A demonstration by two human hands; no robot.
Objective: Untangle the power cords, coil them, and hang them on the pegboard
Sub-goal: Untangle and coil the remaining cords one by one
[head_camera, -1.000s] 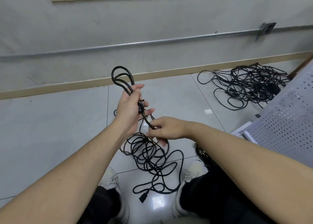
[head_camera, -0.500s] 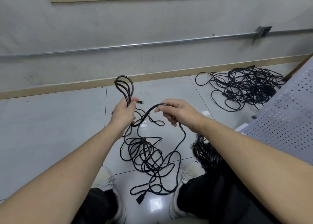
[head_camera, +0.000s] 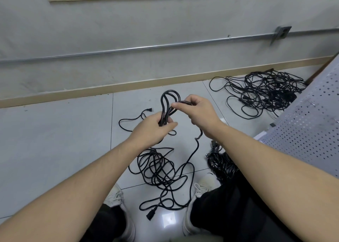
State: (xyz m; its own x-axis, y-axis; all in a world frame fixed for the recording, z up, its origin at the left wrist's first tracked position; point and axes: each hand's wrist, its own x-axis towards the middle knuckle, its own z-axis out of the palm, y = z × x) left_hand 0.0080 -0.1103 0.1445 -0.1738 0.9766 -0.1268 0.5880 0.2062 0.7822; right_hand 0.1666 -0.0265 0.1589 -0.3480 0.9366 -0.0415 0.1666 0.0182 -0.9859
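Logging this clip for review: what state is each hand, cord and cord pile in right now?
Left hand: grips the bunched loops.
Right hand: pinches a strand, bringing it to the loops.
Coiled loops: partly formed, held upright.
Loose cord: uncoiled slack lying on the floor between the feet.
Tangled pile: untouched by the wall.
Dark bundle: on the floor, partly hidden.
Pegboard: no cord seen on it.

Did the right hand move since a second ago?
Yes. The right hand went up and away from the person, from low over the floor cords to the loops in the left hand.
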